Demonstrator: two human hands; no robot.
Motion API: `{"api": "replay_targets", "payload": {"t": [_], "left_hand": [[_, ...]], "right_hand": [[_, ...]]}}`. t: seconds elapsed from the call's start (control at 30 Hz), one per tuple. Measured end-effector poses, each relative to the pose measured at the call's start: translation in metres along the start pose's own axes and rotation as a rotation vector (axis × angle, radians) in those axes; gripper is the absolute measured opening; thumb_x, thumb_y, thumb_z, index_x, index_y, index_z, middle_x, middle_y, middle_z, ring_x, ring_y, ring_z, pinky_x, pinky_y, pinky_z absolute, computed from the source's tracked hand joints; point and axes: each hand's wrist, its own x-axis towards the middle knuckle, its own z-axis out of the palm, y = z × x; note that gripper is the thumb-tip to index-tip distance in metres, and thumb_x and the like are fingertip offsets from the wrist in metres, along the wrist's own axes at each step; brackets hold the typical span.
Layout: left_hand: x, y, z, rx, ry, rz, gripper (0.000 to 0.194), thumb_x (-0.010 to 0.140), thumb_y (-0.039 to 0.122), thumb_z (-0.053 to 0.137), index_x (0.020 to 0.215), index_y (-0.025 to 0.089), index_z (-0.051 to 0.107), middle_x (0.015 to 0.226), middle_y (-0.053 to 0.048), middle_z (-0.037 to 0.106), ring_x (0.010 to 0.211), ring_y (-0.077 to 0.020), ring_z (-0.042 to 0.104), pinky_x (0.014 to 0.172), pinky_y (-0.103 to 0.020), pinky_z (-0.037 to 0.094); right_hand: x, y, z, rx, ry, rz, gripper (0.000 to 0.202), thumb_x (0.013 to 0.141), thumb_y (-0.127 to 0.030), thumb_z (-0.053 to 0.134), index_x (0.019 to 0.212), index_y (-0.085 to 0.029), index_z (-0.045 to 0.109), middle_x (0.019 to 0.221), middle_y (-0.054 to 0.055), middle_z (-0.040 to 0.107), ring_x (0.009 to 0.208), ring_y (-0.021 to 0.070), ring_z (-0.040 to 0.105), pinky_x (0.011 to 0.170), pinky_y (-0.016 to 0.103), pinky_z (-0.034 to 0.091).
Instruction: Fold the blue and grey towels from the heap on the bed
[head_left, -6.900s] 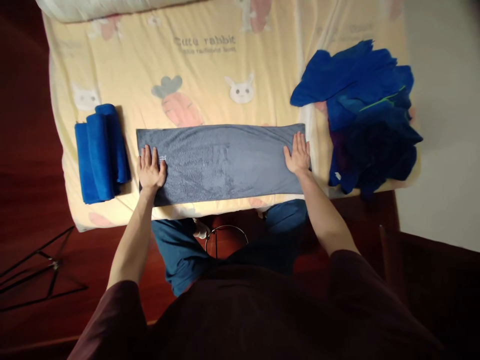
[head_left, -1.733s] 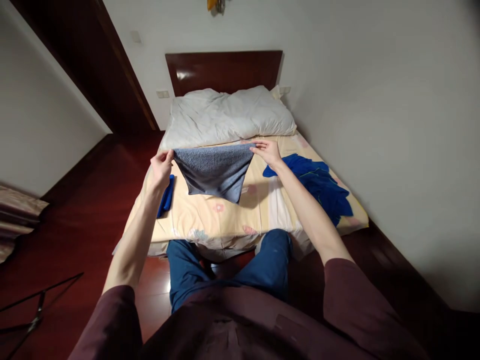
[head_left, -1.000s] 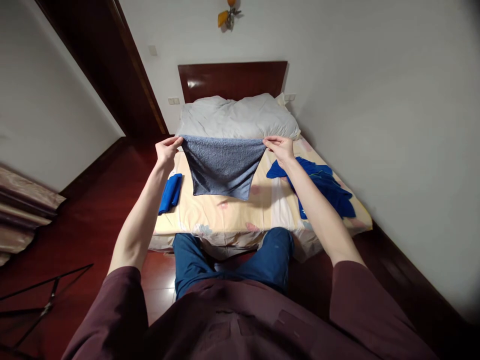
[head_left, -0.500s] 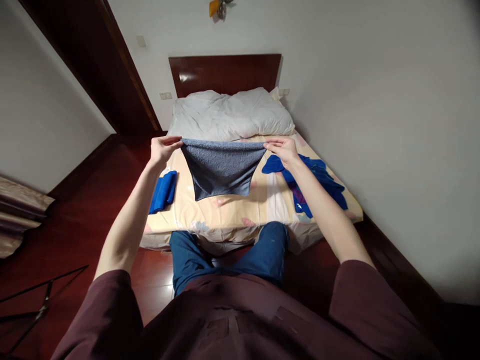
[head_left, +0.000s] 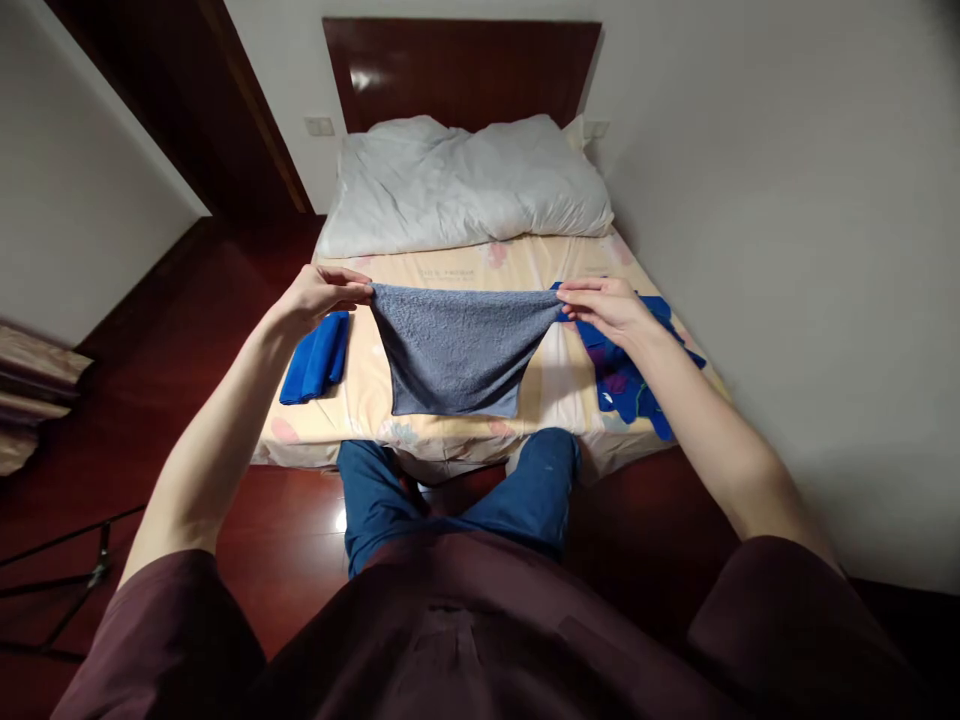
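A grey-blue towel [head_left: 459, 345] hangs spread out over the bed, its top edge pulled nearly straight between my hands. My left hand [head_left: 322, 292] pinches its upper left corner, and my right hand [head_left: 604, 303] pinches the upper right one. The towel's lower part droops in soft folds. On the mattress left of it lies a blue folded cloth bundle [head_left: 316, 358]. Under and beside my right hand and forearm is a loose heap of blue cloth [head_left: 626, 385] with a purple patch, partly hidden by the arm.
The bed has a pale yellow patterned sheet [head_left: 442, 262], a white pillow or quilt [head_left: 465, 190] and a dark wooden headboard [head_left: 461, 70]. A wall [head_left: 787, 250] stands close on the right. On the floor at left are a striped curtain [head_left: 34, 395] and a black stand's legs [head_left: 97, 570].
My hands have moved apart and drawn the towel's top edge wider. The view has tilted downward, so the headboard and bed sit higher or larger in it.
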Motion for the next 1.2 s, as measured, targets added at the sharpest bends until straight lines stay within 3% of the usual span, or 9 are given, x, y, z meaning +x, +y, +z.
{"api": "replay_targets", "payload": {"t": [0.23,0.43,0.53,0.63,0.7,0.8,0.97,1.07,1.2], "left_hand": [[0.069,-0.067,0.017,-0.045,-0.009,0.037,0.039,0.061,0.032,0.097,0.086,0.010,0.077,0.080,-0.010,0.076,0.082,-0.0278,0.078,0.090,-0.049,0.066],[0.149,-0.090,0.024,-0.016,0.169,0.301,0.045,0.076,0.038,0.089,0.099,0.003,0.071,0.090,-0.008,0.076,0.088,-0.0231,0.078,0.092,-0.046,0.064],[0.163,-0.090,0.017,0.047,0.266,0.420,0.048,0.089,0.042,0.080,0.109,0.000,0.068,0.102,-0.010,0.076,0.095,-0.0196,0.076,0.097,-0.044,0.061],[0.142,-0.105,0.015,0.094,0.344,0.475,0.049,0.087,0.044,0.082,0.109,0.002,0.071,0.103,-0.010,0.078,0.093,-0.0178,0.074,0.095,-0.039,0.061],[0.111,-0.134,0.023,0.116,0.386,0.451,0.042,0.086,0.044,0.082,0.105,0.006,0.076,0.099,-0.007,0.078,0.091,-0.0178,0.074,0.090,-0.035,0.061],[0.050,-0.203,0.048,0.186,0.406,0.282,0.035,0.084,0.044,0.080,0.098,0.012,0.079,0.092,-0.005,0.079,0.084,-0.0182,0.074,0.080,-0.030,0.060],[-0.040,-0.311,0.099,0.312,0.194,-0.208,0.032,0.077,0.030,0.077,0.105,0.015,0.081,0.087,-0.008,0.080,0.078,-0.0210,0.073,0.076,-0.030,0.057],[-0.065,-0.339,0.114,0.265,0.183,-0.376,0.043,0.073,0.029,0.079,0.114,0.016,0.078,0.091,-0.009,0.080,0.089,-0.0243,0.075,0.085,-0.033,0.057],[-0.066,-0.351,0.119,0.110,0.275,-0.475,0.034,0.077,0.043,0.078,0.099,0.017,0.080,0.089,-0.010,0.079,0.088,-0.0246,0.074,0.080,-0.033,0.057]], "right_hand": [[0.066,0.043,0.030,-0.065,0.041,0.023,0.038,0.067,-0.025,0.100,0.088,-0.014,0.070,0.069,0.002,0.073,0.062,0.0137,0.072,0.067,0.027,0.066],[0.139,0.076,0.052,-0.131,0.086,-0.317,0.041,0.076,-0.042,0.093,0.098,-0.017,0.070,0.085,0.003,0.075,0.085,0.0177,0.075,0.087,0.036,0.066],[0.152,0.079,0.054,-0.170,0.071,-0.516,0.042,0.082,-0.048,0.087,0.106,-0.018,0.071,0.099,0.006,0.075,0.103,0.0203,0.074,0.096,0.037,0.063],[0.143,0.097,0.052,-0.228,0.054,-0.586,0.039,0.085,-0.047,0.083,0.109,-0.018,0.072,0.104,0.007,0.074,0.107,0.0215,0.073,0.098,0.038,0.061],[0.123,0.126,0.052,-0.277,0.051,-0.550,0.034,0.086,-0.043,0.081,0.107,-0.018,0.073,0.103,0.006,0.075,0.103,0.0214,0.073,0.094,0.038,0.062],[0.077,0.195,0.058,-0.346,0.026,-0.398,0.025,0.084,-0.040,0.079,0.096,-0.018,0.073,0.096,0.006,0.075,0.091,0.0203,0.073,0.087,0.036,0.062],[-0.011,0.313,0.078,-0.329,-0.006,0.034,0.027,0.076,-0.043,0.078,0.083,-0.019,0.069,0.078,0.006,0.073,0.074,0.0211,0.071,0.078,0.037,0.061],[-0.040,0.347,0.086,-0.274,0.076,0.140,0.034,0.073,-0.047,0.081,0.089,-0.020,0.069,0.082,0.008,0.075,0.081,0.0229,0.073,0.084,0.039,0.062],[-0.043,0.355,0.088,-0.154,0.180,0.253,0.040,0.066,-0.048,0.086,0.088,-0.019,0.069,0.088,0.012,0.078,0.087,0.0257,0.075,0.086,0.041,0.062]]}}
